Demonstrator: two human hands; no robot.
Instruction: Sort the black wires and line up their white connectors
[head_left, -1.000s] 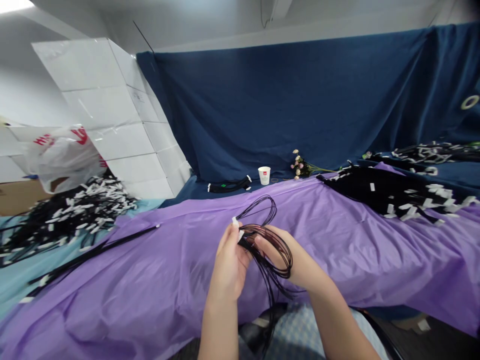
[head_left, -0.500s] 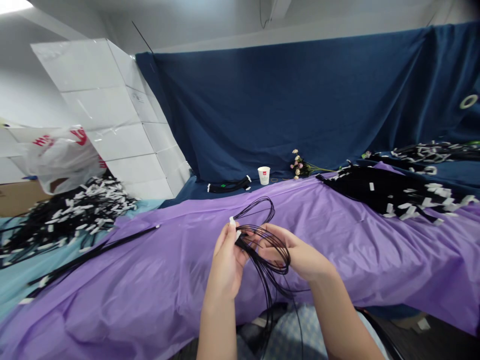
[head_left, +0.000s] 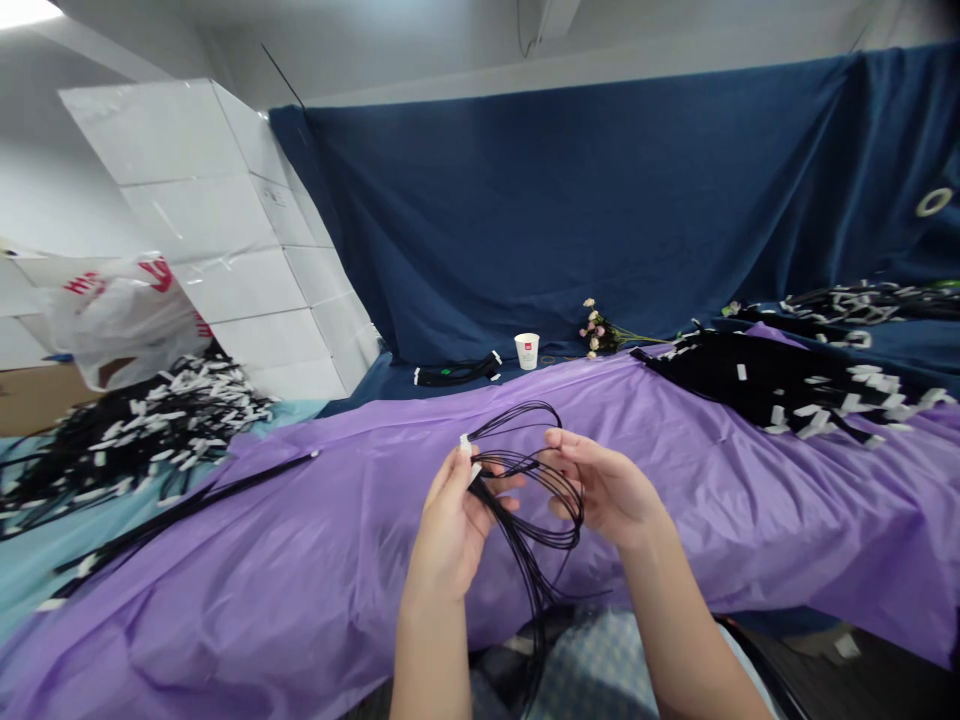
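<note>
A bundle of thin black cables [head_left: 534, 470] with white end tags is coiled in loops above the purple cloth [head_left: 300, 560]. My left hand [head_left: 450, 520] pinches the bundle near its white tags, fingers closed on it. My right hand [head_left: 604, 485] sits to the right, fingers curled inside the loops and holding them apart. The loose cable ends hang down toward my lap.
A heap of black cables with white tags [head_left: 127, 425] lies at the left, another heap [head_left: 787, 385] at the right. A long black bundle [head_left: 187, 505] lies on the cloth. A paper cup [head_left: 527, 351], small flowers [head_left: 600, 330] and white foam blocks [head_left: 247, 240] stand behind.
My right hand has lifted and turned to the right, spreading the loops wider. My left hand has kept its pinch on the tagged end.
</note>
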